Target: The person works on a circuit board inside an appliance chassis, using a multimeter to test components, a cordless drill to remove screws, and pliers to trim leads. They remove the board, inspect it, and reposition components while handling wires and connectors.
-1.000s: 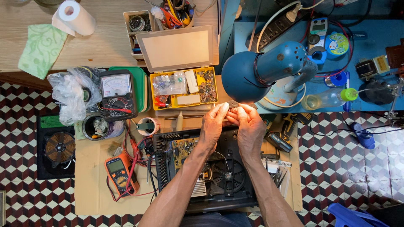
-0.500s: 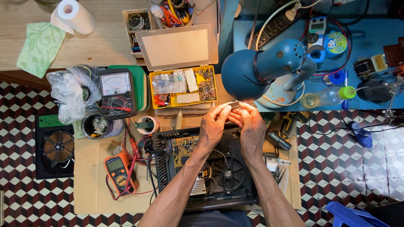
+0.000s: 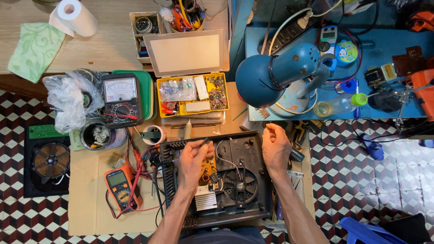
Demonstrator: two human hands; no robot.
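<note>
Under both hands lies an opened black appliance [image 3: 217, 180] showing fan and circuit board; the left hand [image 3: 193, 159] pinches a thin dark tool [image 3: 205, 141], the right hand [image 3: 275, 148] curls loosely, seemingly empty.

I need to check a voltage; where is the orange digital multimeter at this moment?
In the head view, the orange digital multimeter lies on the cardboard sheet, to the left of the opened black appliance and the left hand, below the analog meter.

Left hand [image 3: 193, 159] holding a thin tool over opened black appliance [image 3: 217, 180], right hand [image 3: 275, 147] at its edge
</note>
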